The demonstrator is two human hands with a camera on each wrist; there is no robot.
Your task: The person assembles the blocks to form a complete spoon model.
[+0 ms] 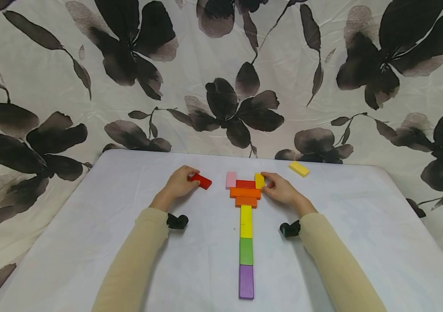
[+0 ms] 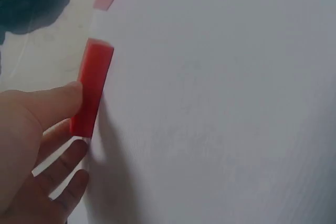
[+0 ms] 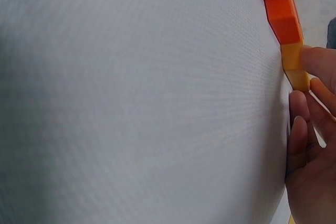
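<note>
My left hand (image 1: 181, 181) pinches a red block (image 1: 202, 181) between thumb and fingers, left of the block figure; the left wrist view shows this red block (image 2: 95, 87) too. On the right, my right hand (image 1: 281, 188) holds a small yellow block (image 1: 259, 180) by its right side, thumb and finger on it in the right wrist view (image 3: 295, 66). That block adjoins a flat red block (image 1: 246, 184), with a pink block (image 1: 231, 180) at its other end. Below lie a long orange block (image 1: 245, 193) and a shorter orange block (image 1: 246, 201).
A column of yellow (image 1: 246, 221), green (image 1: 246, 251) and purple (image 1: 246, 281) blocks runs down from the orange ones. Another yellow block (image 1: 299, 169) lies alone near the back edge. A white cloth covers the table (image 1: 205, 268); flowered fabric (image 1: 190, 65) hangs behind.
</note>
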